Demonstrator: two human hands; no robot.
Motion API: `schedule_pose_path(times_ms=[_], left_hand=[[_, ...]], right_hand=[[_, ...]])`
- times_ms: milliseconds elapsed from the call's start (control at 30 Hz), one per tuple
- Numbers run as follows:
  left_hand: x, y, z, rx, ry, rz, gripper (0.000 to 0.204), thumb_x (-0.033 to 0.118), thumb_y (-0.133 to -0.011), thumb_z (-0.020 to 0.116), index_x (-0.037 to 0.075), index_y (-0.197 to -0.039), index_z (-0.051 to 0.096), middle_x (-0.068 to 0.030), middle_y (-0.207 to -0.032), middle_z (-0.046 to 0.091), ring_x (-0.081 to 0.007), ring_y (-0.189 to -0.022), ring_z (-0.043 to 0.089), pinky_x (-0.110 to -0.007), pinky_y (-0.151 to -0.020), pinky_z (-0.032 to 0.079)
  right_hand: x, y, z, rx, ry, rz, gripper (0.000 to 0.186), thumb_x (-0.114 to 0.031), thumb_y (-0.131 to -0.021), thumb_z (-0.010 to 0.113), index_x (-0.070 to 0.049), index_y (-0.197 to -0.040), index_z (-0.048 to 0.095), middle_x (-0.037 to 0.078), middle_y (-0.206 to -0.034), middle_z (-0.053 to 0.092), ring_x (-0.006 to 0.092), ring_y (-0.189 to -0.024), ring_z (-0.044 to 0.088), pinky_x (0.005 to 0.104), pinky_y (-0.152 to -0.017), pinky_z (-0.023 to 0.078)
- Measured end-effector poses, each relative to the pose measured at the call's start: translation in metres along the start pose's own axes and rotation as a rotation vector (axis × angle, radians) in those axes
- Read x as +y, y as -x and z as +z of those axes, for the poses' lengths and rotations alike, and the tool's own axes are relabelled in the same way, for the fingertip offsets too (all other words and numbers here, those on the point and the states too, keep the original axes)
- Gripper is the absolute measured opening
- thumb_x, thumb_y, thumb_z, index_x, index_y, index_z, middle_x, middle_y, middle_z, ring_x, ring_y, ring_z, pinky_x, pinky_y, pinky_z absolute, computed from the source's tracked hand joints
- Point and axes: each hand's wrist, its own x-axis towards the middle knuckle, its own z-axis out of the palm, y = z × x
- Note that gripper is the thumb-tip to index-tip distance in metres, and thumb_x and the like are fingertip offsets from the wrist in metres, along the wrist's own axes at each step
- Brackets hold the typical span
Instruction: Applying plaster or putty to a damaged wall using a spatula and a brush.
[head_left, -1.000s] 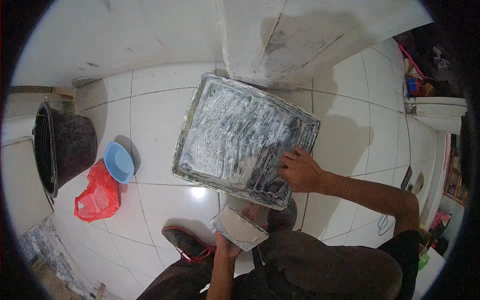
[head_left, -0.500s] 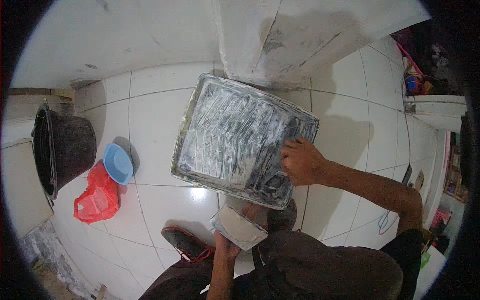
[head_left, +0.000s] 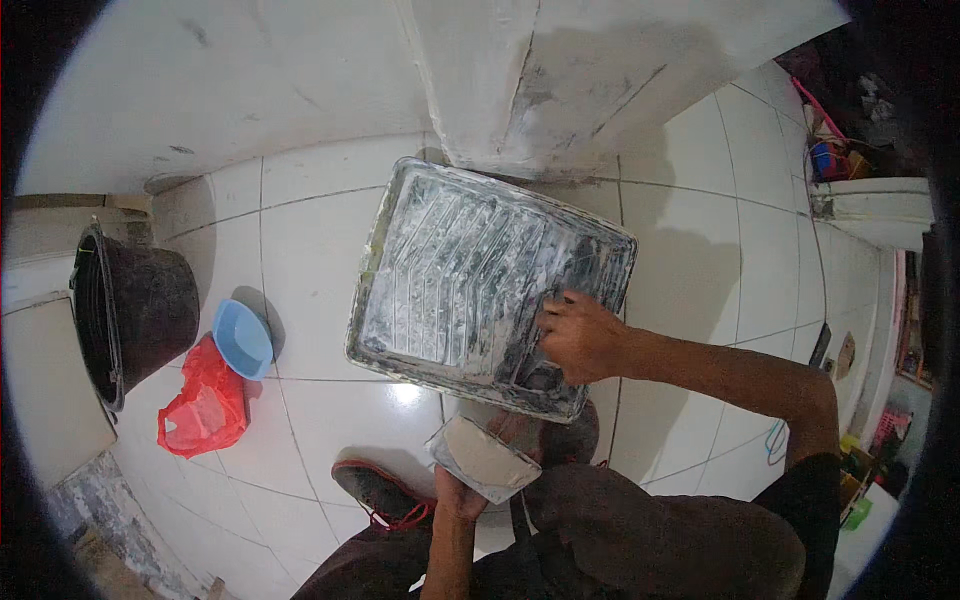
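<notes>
A ridged paint tray (head_left: 440,270), smeared with white and grey paste, lies tilted on the floor in front of me. Over its right part is my right hand (head_left: 580,338), fingers curled inward and close to the tray's dark, smeared surface. Whatever those fingers may hold is hidden. Below the tray, my left hand (head_left: 458,496) grips a flat, pale rectangular plate (head_left: 508,488) by its lower left edge. A layer of cream-coloured paste (head_left: 480,455) covers most of the plate's top.
To the left a black bucket (head_left: 150,300) lies on its side. Beside it are a light blue basin (head_left: 243,340) and a red plastic bag (head_left: 205,410). A whitish wall corner (head_left: 470,90) stands just beyond the tray. My shoe (head_left: 380,488) rests on the tiles near the plate.
My right hand has shifted left and slightly nearer to me across the tray. My left hand still holds the plate with paste. The whole view has moved slightly.
</notes>
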Motion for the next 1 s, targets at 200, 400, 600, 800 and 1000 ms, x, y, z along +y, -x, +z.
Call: schedule_pose_path(times_ms=[200, 400, 600, 800, 1000], left_hand=[[0.001, 0.003, 0.003, -0.054, 0.172, 0.029, 0.069, 0.056, -0.094, 0.032, 0.009, -0.144, 0.028, -0.0194, -0.146, 0.034, -0.0412, -0.132, 0.036, -0.069, -0.097, 0.036], [-0.001, 0.003, -0.002, 0.282, 0.131, 0.049, 0.054, 0.045, -0.097, 0.036, 0.005, -0.133, 0.042, -0.0203, -0.135, 0.047, -0.0433, -0.116, 0.05, -0.064, -0.094, 0.042], [0.002, 0.0, 0.004, 0.121, 0.057, 0.029, 0.059, 0.043, -0.097, 0.032, 0.006, -0.143, 0.031, -0.0195, -0.143, 0.041, -0.0377, -0.129, 0.042, -0.052, -0.105, 0.038], [0.0, -0.004, -0.002, 0.102, 0.05, 0.024, 0.057, 0.042, -0.097, 0.033, 0.005, -0.14, 0.036, -0.0192, -0.141, 0.043, -0.037, -0.125, 0.047, -0.053, -0.104, 0.039], [0.0, -0.001, -0.004, 0.197, 0.083, 0.04, 0.053, 0.042, -0.098, 0.035, 0.004, -0.134, 0.043, -0.0221, -0.134, 0.048, -0.0403, -0.117, 0.052, -0.057, -0.095, 0.046]], right_hand=[[0.007, -0.001, -0.024, -0.032, -0.098, 0.056, 0.028, -0.024, -0.05, 0.077, -0.01, -0.072, 0.066, 0.008, -0.085, 0.055, 0.0231, -0.093, 0.053, 0.0431, -0.087, 0.04], [0.019, -0.012, 0.008, 0.084, -0.024, -0.009, 0.035, -0.023, -0.047, 0.078, -0.009, -0.076, 0.064, 0.01, -0.092, 0.057, 0.0258, -0.102, 0.055, 0.0473, -0.096, 0.037], [0.0, -0.024, 0.002, 0.065, 0.072, -0.031, 0.031, -0.021, -0.05, 0.076, -0.008, -0.075, 0.064, 0.01, -0.094, 0.058, 0.0264, -0.104, 0.056, 0.0472, -0.1, 0.034], [0.005, -0.017, 0.001, -0.015, -0.079, -0.021, 0.032, -0.021, -0.057, 0.076, -0.006, -0.083, 0.065, 0.016, -0.104, 0.062, 0.034, -0.112, 0.056, 0.0534, -0.106, 0.029], [0.004, -0.005, -0.019, 0.151, -0.131, -0.106, 0.017, -0.015, -0.058, 0.072, -0.011, -0.071, 0.063, 0.007, -0.082, 0.054, 0.0244, -0.09, 0.055, 0.0447, -0.086, 0.033]])
